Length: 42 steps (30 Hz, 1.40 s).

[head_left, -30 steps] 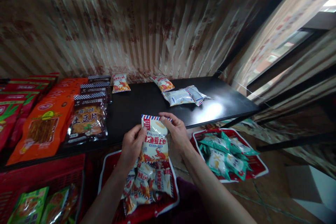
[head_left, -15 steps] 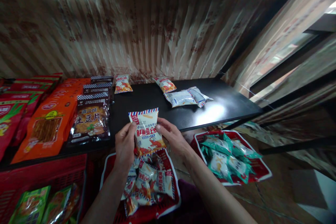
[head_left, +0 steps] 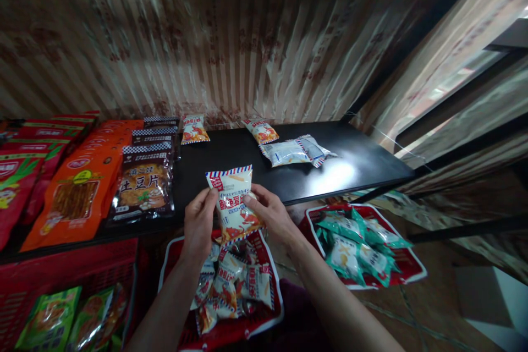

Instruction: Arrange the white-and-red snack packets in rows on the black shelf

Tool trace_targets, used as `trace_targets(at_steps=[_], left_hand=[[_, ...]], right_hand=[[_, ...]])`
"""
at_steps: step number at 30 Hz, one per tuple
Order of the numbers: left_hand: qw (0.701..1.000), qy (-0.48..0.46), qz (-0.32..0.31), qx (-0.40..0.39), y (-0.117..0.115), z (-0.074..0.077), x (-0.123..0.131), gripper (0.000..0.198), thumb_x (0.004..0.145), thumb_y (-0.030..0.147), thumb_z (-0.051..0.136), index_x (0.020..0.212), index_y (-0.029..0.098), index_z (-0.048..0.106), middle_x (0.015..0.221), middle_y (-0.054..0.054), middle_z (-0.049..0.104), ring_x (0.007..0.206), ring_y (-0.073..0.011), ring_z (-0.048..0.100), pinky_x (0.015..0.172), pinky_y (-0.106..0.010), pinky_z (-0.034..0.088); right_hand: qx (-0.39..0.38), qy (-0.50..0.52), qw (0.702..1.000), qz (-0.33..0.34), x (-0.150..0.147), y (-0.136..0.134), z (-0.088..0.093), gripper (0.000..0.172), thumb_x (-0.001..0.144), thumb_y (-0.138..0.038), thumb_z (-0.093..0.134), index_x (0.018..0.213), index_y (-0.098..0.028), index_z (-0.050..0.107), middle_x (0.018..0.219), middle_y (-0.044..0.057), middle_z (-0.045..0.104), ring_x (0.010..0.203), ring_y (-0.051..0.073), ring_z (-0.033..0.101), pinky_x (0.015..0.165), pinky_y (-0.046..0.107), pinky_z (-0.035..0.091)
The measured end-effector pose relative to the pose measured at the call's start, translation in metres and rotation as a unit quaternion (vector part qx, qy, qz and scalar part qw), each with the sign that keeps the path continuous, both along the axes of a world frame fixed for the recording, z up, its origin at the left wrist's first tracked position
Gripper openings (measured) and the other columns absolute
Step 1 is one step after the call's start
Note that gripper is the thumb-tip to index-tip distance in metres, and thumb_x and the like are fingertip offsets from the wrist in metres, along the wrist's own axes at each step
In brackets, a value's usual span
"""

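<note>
Both of my hands grip one small white snack packet (head_left: 231, 198) with a red-and-blue striped edge and a red crab picture. My left hand (head_left: 198, 225) pinches its left side and my right hand (head_left: 270, 214) pinches its right side. The packet is held just above the front edge of a black shelf (head_left: 355, 162). Directly below lies a red tray (head_left: 264, 319) with several packets of the same kind (head_left: 231, 283).
On the shelf lie two like packets (head_left: 194, 128) at the back and clear-fronted ones (head_left: 289, 152). Dark potato-chip bags (head_left: 142, 184), orange bags (head_left: 76, 192) and red bags (head_left: 16, 176) fill the left. A red tray of teal packets (head_left: 358, 245) sits lower right; green packs (head_left: 45, 322) lower left.
The packet has risen from the tray toward the shelf edge and tilted. My hands shifted from its top corners to its two sides.
</note>
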State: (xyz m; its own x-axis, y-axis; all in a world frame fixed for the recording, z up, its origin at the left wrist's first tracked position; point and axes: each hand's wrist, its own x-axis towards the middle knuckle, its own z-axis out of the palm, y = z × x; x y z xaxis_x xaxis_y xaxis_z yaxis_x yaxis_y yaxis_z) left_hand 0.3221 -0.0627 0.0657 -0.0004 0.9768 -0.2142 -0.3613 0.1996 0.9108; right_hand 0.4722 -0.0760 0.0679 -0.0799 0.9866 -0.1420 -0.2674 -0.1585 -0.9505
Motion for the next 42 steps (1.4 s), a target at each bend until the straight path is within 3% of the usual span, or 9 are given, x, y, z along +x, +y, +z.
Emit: trace_targets(at_steps=[6, 12, 17, 23, 33, 42], left_hand=[[0.999, -0.012, -0.039, -0.01, 0.0, 0.003, 0.001, 0.037, 0.069, 0.043, 0.068, 0.094, 0.016, 0.067, 0.083, -0.006, 0.072, 0.081, -0.02, 0.066, 0.07, -0.027, 0.051], [0.993, -0.019, -0.109, -0.038, -0.001, 0.002, 0.0, 0.047, 0.069, 0.042, 0.069, 0.107, 0.015, 0.063, 0.087, -0.008, 0.072, 0.087, -0.0232, 0.067, 0.069, -0.029, 0.052], [0.986, -0.043, -0.158, -0.043, -0.005, 0.008, 0.001, 0.049, 0.067, 0.04, 0.072, 0.108, 0.014, 0.064, 0.09, -0.009, 0.072, 0.087, -0.0238, 0.067, 0.074, -0.031, 0.051], [0.985, -0.018, -0.165, -0.051, -0.003, 0.003, 0.001, 0.049, 0.066, 0.043, 0.072, 0.103, 0.013, 0.064, 0.087, -0.008, 0.073, 0.08, -0.0224, 0.068, 0.073, -0.031, 0.051], [0.988, -0.024, -0.138, -0.061, -0.002, -0.003, 0.0, 0.041, 0.069, 0.039, 0.071, 0.101, 0.015, 0.065, 0.082, -0.006, 0.073, 0.074, -0.0195, 0.067, 0.067, -0.028, 0.05], [0.985, -0.068, -0.155, -0.028, -0.005, 0.002, 0.005, 0.048, 0.066, 0.033, 0.075, 0.107, 0.015, 0.06, 0.099, -0.01, 0.071, 0.092, -0.0244, 0.066, 0.087, -0.036, 0.048]], right_hand=[[-0.001, 0.028, 0.998, -0.047, 0.001, 0.003, -0.001, 0.039, 0.068, -0.042, 0.073, 0.1, -0.021, 0.065, 0.089, 0.003, 0.072, 0.075, 0.021, 0.067, 0.069, 0.033, 0.052], [-0.027, 0.058, 0.994, -0.087, 0.004, 0.006, -0.004, 0.04, 0.067, -0.041, 0.074, 0.1, -0.02, 0.065, 0.081, 0.003, 0.072, 0.067, 0.021, 0.067, 0.06, 0.031, 0.053], [-0.036, 0.05, 0.993, -0.102, 0.004, 0.007, -0.005, 0.041, 0.067, -0.04, 0.073, 0.101, -0.019, 0.065, 0.078, 0.002, 0.073, 0.064, 0.02, 0.067, 0.059, 0.031, 0.053], [-0.046, 0.03, 0.992, -0.116, 0.004, 0.007, -0.004, 0.042, 0.064, -0.041, 0.075, 0.099, -0.019, 0.067, 0.079, 0.002, 0.073, 0.064, 0.02, 0.067, 0.061, 0.031, 0.052], [-0.035, 0.035, 0.994, -0.095, 0.004, 0.008, -0.008, 0.036, 0.072, -0.042, 0.069, 0.1, -0.02, 0.066, 0.084, 0.003, 0.072, 0.07, 0.019, 0.067, 0.063, 0.029, 0.053], [-0.025, 0.027, 0.992, -0.117, 0.003, 0.01, -0.008, 0.043, 0.068, -0.045, 0.071, 0.102, -0.021, 0.063, 0.088, 0.003, 0.072, 0.078, 0.023, 0.067, 0.065, 0.032, 0.053]])
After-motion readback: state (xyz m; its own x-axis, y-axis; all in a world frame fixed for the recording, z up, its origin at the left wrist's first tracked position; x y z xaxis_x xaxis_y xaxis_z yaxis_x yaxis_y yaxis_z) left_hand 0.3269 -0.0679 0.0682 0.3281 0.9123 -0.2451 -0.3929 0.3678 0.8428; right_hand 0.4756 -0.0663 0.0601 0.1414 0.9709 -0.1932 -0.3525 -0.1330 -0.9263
